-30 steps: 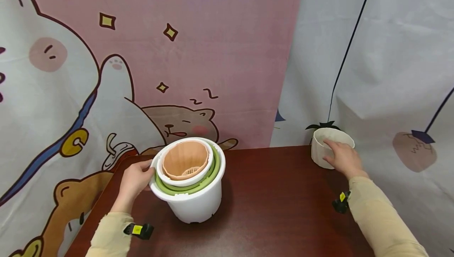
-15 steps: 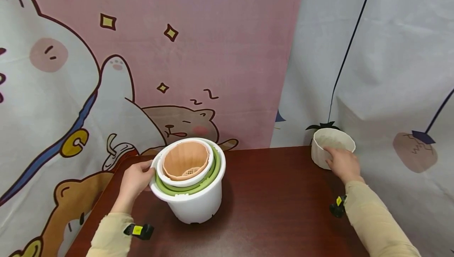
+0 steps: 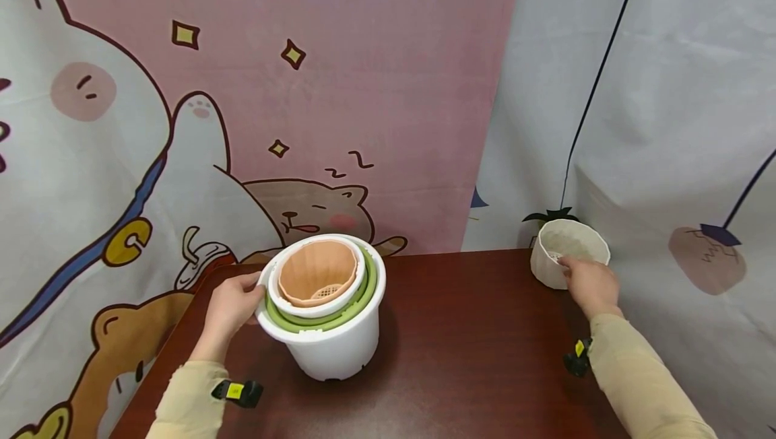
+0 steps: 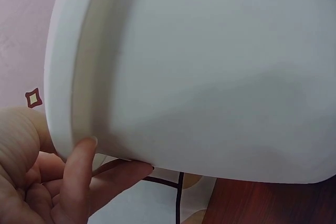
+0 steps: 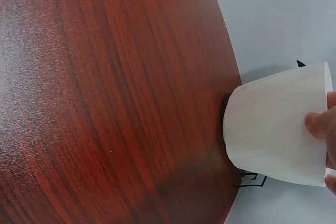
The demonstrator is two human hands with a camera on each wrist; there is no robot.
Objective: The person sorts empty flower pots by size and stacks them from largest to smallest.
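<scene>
My left hand (image 3: 230,306) holds the left side of the rim of a large white plant pot (image 3: 335,358). Nested inside it are a green pot (image 3: 362,301), a smaller white pot (image 3: 306,312) and a peach pot (image 3: 315,267) with a perforated bottom. In the left wrist view, the thumb and fingers are at the rim of the white pot (image 4: 220,77). At the far right, my right hand (image 3: 591,287) pinches the near rim of a small cream pot (image 3: 543,269). The right wrist view shows a thumb on the outside of this cream pot (image 5: 278,124), with fingers inside its mouth.
Both pots stand on a dark reddish-brown wooden table (image 3: 461,345). A pink cartoon-printed cloth (image 3: 388,89) hangs behind it, and a pale grey-white cloth (image 3: 667,122) borders the right side, close to the cream pot.
My right hand has come down and closed on the near rim of the cream pot, which tips slightly toward me. My left hand and the nested pots have stayed in place.
</scene>
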